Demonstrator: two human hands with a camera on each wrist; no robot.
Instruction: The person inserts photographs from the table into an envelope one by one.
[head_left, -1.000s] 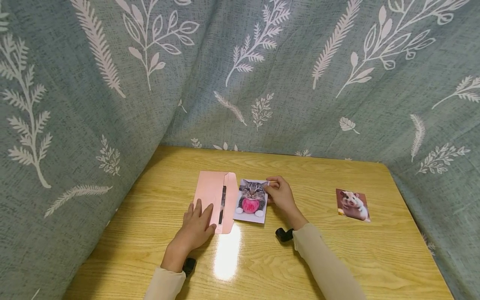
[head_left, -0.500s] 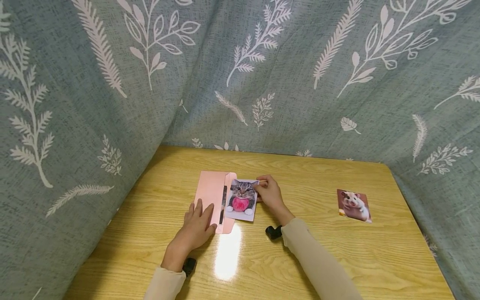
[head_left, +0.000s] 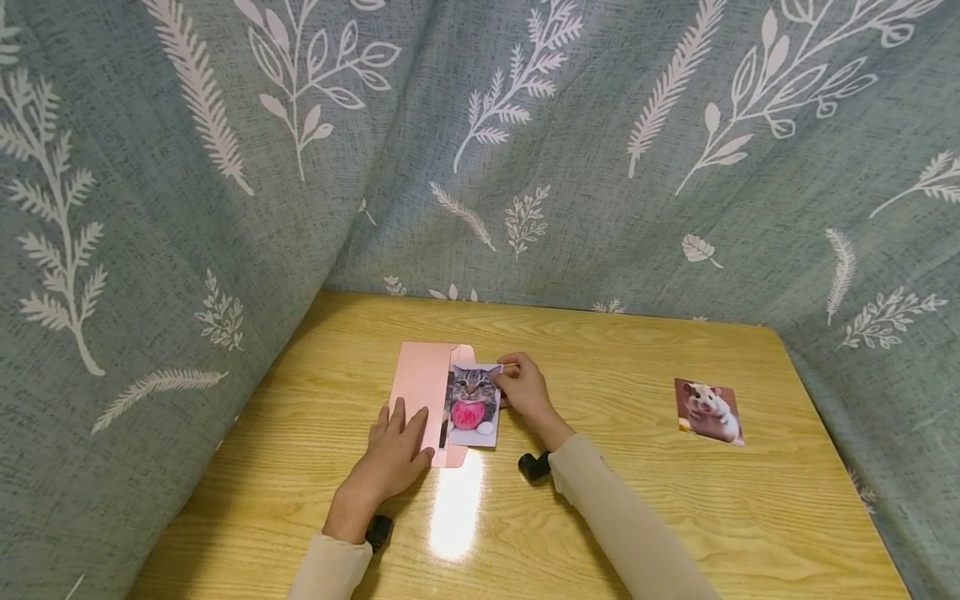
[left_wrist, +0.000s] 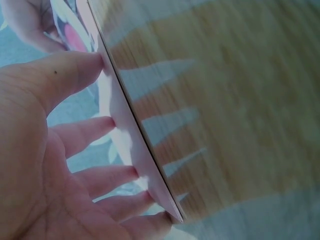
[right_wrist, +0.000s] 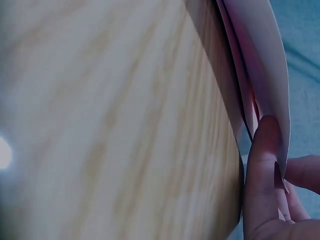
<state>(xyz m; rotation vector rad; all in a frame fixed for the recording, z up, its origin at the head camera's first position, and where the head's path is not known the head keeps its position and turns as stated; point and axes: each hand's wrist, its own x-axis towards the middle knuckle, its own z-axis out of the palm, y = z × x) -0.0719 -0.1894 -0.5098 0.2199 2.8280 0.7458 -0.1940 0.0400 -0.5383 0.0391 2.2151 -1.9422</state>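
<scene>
A pink envelope (head_left: 422,367) lies on the table, its flap folded out to the right. A dark strip (head_left: 447,387) shows in its opening. My left hand (head_left: 390,454) rests on the envelope's lower left part with fingers spread; the left wrist view has its fingertips (left_wrist: 134,172) on the pink paper. With thumb and fingers my right hand (head_left: 527,392) pinches the right edge of a cat photo (head_left: 472,408). The photo lies over the flap, its left edge at the opening; whether it is inside I cannot tell. In the right wrist view the photo (right_wrist: 267,65) bends slightly, raised above the table.
A hamster photo (head_left: 708,410) lies apart on the right side of the wooden table (head_left: 600,533). Patterned green-grey cloth (head_left: 570,150) hangs behind the table and at both sides. Black wrist cameras (head_left: 534,467) sit at both wrists.
My right hand has carried the cat photo leftward, from beside the envelope to over its flap and up to the opening. The left hand and the envelope have stayed in place.
</scene>
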